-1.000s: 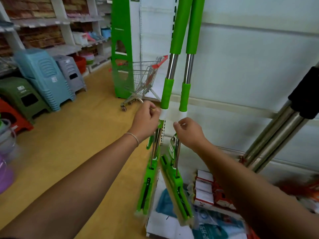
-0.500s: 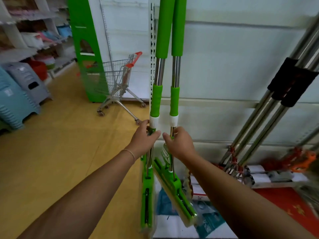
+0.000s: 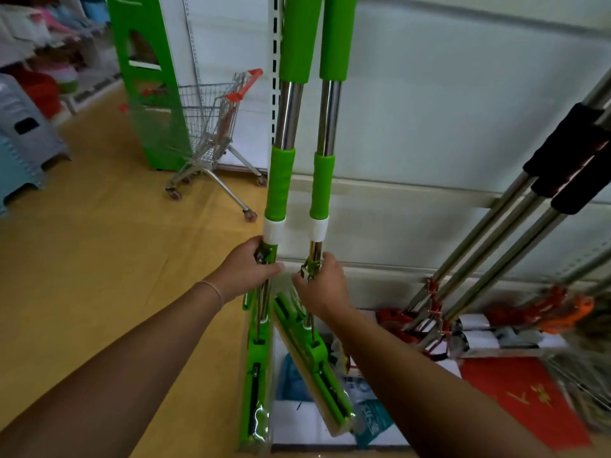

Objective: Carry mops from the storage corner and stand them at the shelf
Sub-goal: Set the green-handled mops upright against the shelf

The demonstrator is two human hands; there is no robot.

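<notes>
The left hand (image 3: 246, 271) grips one green mop (image 3: 287, 114) and the right hand (image 3: 322, 285) grips the other green mop (image 3: 329, 117), both standing upright side by side against the white shelf (image 3: 446, 127), near a shopping cart (image 3: 211, 127).

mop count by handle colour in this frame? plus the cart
Green-handled mops, one gripped in each hand: 2
Black-grip steel mops leaning at right: 3
Shopping cart: 1
Total: 6
</notes>
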